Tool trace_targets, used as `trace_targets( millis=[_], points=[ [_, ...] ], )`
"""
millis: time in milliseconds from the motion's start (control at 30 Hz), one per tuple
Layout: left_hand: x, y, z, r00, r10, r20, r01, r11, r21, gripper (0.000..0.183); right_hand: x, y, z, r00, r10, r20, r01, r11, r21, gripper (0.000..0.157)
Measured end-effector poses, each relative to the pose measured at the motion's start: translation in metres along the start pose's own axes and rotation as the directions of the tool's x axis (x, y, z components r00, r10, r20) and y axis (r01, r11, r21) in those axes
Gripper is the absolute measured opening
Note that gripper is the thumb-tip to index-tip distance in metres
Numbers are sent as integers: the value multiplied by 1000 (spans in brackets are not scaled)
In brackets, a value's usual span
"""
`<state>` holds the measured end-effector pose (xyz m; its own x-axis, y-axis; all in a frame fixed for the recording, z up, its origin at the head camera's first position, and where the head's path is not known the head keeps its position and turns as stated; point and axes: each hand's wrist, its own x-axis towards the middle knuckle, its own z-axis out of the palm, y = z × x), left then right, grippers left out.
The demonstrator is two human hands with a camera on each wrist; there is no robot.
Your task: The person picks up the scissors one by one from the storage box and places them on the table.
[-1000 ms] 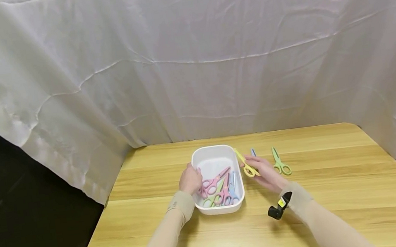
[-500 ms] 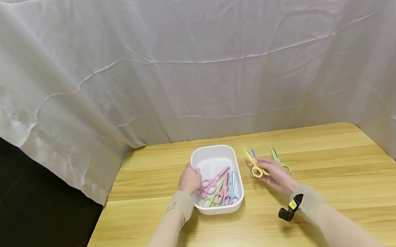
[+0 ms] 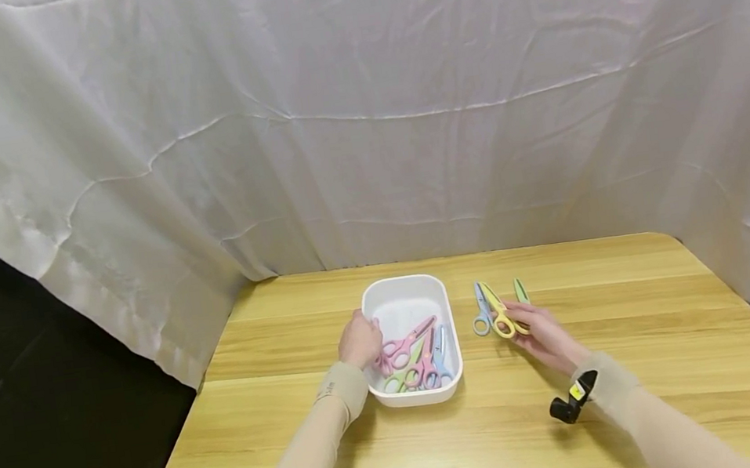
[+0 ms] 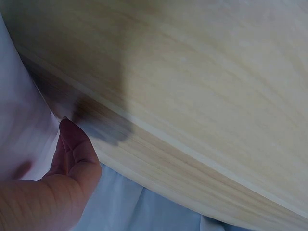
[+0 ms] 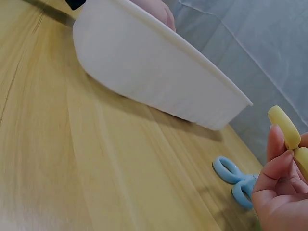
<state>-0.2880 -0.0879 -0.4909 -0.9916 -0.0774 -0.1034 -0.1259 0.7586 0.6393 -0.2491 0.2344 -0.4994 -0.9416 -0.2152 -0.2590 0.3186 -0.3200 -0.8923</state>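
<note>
In the head view my left hand (image 3: pixel 359 342) grips the left wall of a white plastic box (image 3: pixel 418 398); in the left wrist view its bent fingers (image 4: pixel 77 149) lie against the outside of that wall. Pink scissors (image 3: pixel 401 351), green scissors (image 3: pixel 397 380) and blue scissors (image 3: pixel 439 352) lie heaped in the box's near half. My right hand (image 3: pixel 544 338) pinches yellow scissors (image 3: pixel 503 321) by the handles, blades pointing away. Just left of them a second pair of blue scissors (image 3: pixel 482 322) rests on the table. Behind the right hand's fingers, other green scissors (image 3: pixel 521 291) are partly hidden.
The wooden table (image 3: pixel 645 341) runs back to a pale grey curtain (image 3: pixel 406 143). A black cloth (image 3: pixel 47 388) hangs at the left. On my right wrist sits a small black camera (image 3: pixel 567 409).
My right hand has moved right with the yellow scissors, from beside the box past the blue scissors to near the green ones. My left hand and the box have stayed put.
</note>
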Motion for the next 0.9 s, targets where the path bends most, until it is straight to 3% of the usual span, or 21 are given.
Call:
trace_targets(
  millis=[433, 733, 900],
  points=[
    [1, -1, 1, 1000, -13, 4, 13, 1000, -6, 60, -11, -6, -20, 998, -11, -56, 6, 997, -83, 68],
    [-1, 0, 0, 1000, 21, -20, -21, 1000, 3, 58, -13, -12, -41, 996, -43, -74, 31, 987, -156, 61],
    [-1, 0, 0, 999, 29, -25, -29, 1000, 8, 59, -13, -16, -56, 994, -78, -83, 58, 973, -222, 65]
  ],
)
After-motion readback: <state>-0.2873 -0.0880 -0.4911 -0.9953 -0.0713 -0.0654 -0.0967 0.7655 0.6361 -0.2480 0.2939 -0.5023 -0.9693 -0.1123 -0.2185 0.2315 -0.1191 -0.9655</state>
